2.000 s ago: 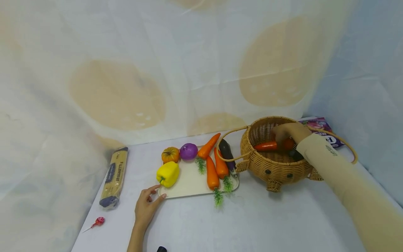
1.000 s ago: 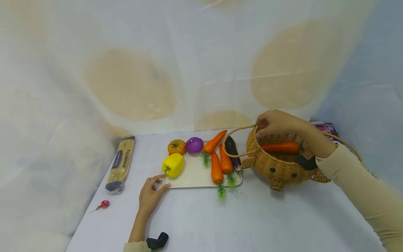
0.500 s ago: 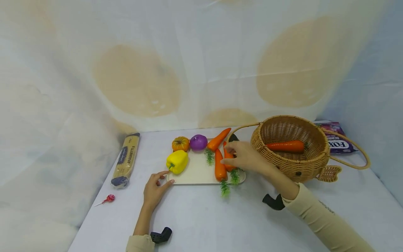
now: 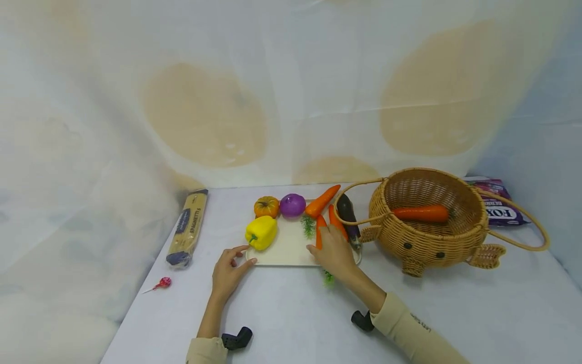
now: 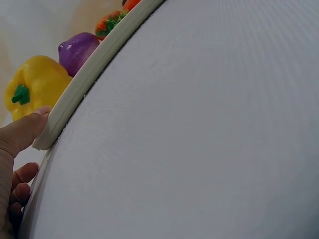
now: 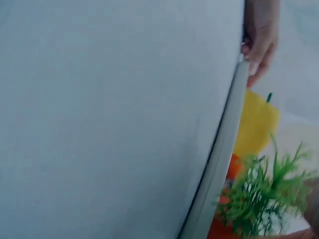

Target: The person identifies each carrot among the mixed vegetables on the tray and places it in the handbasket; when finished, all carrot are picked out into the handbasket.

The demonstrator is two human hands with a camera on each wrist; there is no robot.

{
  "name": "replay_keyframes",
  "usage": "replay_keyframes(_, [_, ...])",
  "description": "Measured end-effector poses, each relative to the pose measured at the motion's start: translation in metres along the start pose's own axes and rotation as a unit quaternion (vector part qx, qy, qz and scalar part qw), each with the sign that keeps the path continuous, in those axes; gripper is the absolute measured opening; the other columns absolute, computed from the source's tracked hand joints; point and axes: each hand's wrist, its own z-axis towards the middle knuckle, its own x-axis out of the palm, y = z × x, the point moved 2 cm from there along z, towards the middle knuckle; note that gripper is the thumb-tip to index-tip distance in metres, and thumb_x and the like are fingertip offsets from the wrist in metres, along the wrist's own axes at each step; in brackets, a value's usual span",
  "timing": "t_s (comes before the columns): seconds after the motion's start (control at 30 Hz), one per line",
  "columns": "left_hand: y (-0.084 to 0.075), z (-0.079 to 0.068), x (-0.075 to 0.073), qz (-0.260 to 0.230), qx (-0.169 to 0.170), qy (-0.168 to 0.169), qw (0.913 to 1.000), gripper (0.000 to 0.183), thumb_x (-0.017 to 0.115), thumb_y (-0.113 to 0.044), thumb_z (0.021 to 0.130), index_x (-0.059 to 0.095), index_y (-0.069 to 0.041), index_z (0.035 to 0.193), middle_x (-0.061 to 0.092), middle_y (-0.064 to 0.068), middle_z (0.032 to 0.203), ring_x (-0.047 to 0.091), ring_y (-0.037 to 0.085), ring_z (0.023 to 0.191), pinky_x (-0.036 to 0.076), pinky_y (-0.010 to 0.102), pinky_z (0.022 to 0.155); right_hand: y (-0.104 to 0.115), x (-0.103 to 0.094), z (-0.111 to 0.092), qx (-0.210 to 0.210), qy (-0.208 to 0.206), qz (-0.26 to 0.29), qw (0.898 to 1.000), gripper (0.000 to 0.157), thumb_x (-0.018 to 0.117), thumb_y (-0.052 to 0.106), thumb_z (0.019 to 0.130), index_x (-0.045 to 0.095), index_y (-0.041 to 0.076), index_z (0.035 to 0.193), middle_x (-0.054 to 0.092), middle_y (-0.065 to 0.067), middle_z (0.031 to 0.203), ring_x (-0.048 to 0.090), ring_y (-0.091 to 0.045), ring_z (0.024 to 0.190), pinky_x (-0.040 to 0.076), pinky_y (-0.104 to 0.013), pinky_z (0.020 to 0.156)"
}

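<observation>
In the head view, my left hand (image 4: 229, 273) holds the near left corner of a cream tray (image 4: 288, 253), thumb on its rim (image 5: 79, 92). My right hand (image 4: 335, 253) lies over a carrot (image 4: 320, 230) on the tray, thumb to its left and fingers over it; its lower part is hidden. Green fronds (image 6: 264, 199) stick out beside that hand in the right wrist view. A second carrot (image 4: 335, 220), a third carrot (image 4: 323, 200), an eggplant (image 4: 347, 210), a purple onion (image 4: 292, 205), a small pumpkin (image 4: 267, 207) and a yellow bell pepper (image 4: 261, 232) share the tray.
Right of the tray stands a wicker basket (image 4: 423, 247) with a carrot (image 4: 423, 213) inside; its left handle (image 4: 354, 187) overhangs the tray. Behind it lies a purple Fox's packet (image 4: 502, 210). On the left are a spaghetti pack (image 4: 188, 227) and a lollipop (image 4: 162, 283).
My right hand has let go of the carrot in the basket, come out over the rim and moved left onto a carrot on the tray. The left hand has stayed on the tray corner.
</observation>
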Motion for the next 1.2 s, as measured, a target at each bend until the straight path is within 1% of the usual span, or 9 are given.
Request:
replay_keyframes(0.03, [0.0,0.0,0.0,-0.001,-0.001,0.001,1.0,0.046,0.079,-0.045,0.082,0.068,-0.026,0.123,0.06,0.003,0.103,0.045,0.017,0.082,0.034,0.032,0.07,0.0,0.003,-0.001,0.0,-0.012,-0.014,1.0,0.055,0.081,0.026,0.082,0.059,-0.008,0.12,0.06,-0.018,0.1,0.059,-0.032,0.089,0.053,-0.046,0.071])
replay_keyframes(0.13, [-0.001,0.0,0.001,0.001,-0.001,0.002,1.0,0.047,0.079,-0.045,0.082,0.068,-0.026,0.123,0.06,0.003,0.102,0.045,0.017,0.082,0.034,0.032,0.071,0.002,0.007,-0.003,-0.002,-0.03,-0.046,0.998,0.049,0.082,0.024,0.081,0.06,-0.007,0.111,0.058,-0.016,0.093,0.06,-0.033,0.085,0.054,-0.046,0.065])
replay_keyframes(0.2, [-0.002,0.0,-0.001,0.001,-0.001,-0.001,1.0,0.046,0.079,-0.044,0.082,0.069,-0.026,0.123,0.06,0.003,0.102,0.045,0.017,0.082,0.034,0.032,0.071,0.003,0.009,-0.003,0.0,-0.03,-0.06,0.998,0.044,0.083,0.025,0.08,0.061,-0.006,0.103,0.058,-0.017,0.092,0.06,-0.033,0.082,0.054,-0.045,0.063])
replay_keyframes(0.3, [-0.003,0.001,-0.001,0.003,0.0,-0.004,1.0,0.045,0.079,-0.043,0.082,0.069,-0.026,0.123,0.06,0.003,0.102,0.045,0.018,0.082,0.034,0.032,0.071,0.003,0.009,-0.004,0.014,-0.017,-0.07,0.997,0.045,0.083,0.029,0.08,0.062,-0.006,0.098,0.059,-0.018,0.094,0.061,-0.033,0.079,0.054,-0.044,0.062])
replay_keyframes(0.47, [-0.003,0.001,-0.001,0.005,-0.001,-0.003,1.0,0.044,0.079,-0.042,0.083,0.069,-0.026,0.123,0.06,0.003,0.102,0.045,0.017,0.082,0.034,0.032,0.071,0.001,0.011,-0.006,0.047,0.001,-0.048,0.998,0.05,0.084,0.033,0.079,0.062,-0.009,0.095,0.057,-0.019,0.089,0.057,-0.029,0.071,0.049,-0.039,0.06])
replay_keyframes(0.63, [-0.002,0.001,0.0,0.007,-0.001,-0.001,1.0,0.045,0.078,-0.045,0.083,0.068,-0.027,0.123,0.06,0.002,0.103,0.045,0.017,0.082,0.034,0.032,0.071,-0.003,0.015,-0.008,0.049,-0.009,-0.028,0.998,0.047,0.085,0.029,0.078,0.063,-0.009,0.093,0.056,-0.016,0.082,0.053,-0.025,0.065,0.042,-0.035,0.056])
replay_keyframes(0.93, [0.0,0.0,0.001,0.009,-0.013,0.005,0.9999,0.048,0.078,-0.047,0.082,0.068,-0.027,0.124,0.06,0.003,0.103,0.045,0.017,0.083,0.034,0.032,0.071,-0.005,0.006,-0.01,0.077,-0.026,0.032,0.996,0.02,0.076,0.016,0.075,0.059,0.005,0.078,0.051,-0.006,0.068,0.05,-0.021,0.063,0.037,-0.033,0.058])
replay_keyframes(1.1, [0.0,0.0,0.001,0.007,-0.009,0.003,0.9999,0.047,0.078,-0.046,0.082,0.068,-0.027,0.124,0.061,0.003,0.104,0.046,0.018,0.083,0.034,0.033,0.071,-0.005,-0.006,-0.021,0.083,-0.033,0.047,0.995,0.021,0.073,0.018,0.075,0.067,0.005,0.091,0.057,-0.008,0.08,0.053,-0.022,0.07,0.039,-0.035,0.06])
replay_keyframes(1.2, [-0.001,0.0,0.0,0.005,-0.003,-0.001,1.0,0.047,0.078,-0.046,0.082,0.068,-0.027,0.124,0.061,0.003,0.103,0.046,0.018,0.083,0.034,0.033,0.071,-0.005,-0.014,-0.025,0.077,-0.031,0.074,0.994,0.04,0.074,0.019,0.077,0.069,0.001,0.112,0.066,-0.014,0.099,0.058,-0.025,0.083,0.045,-0.038,0.069])
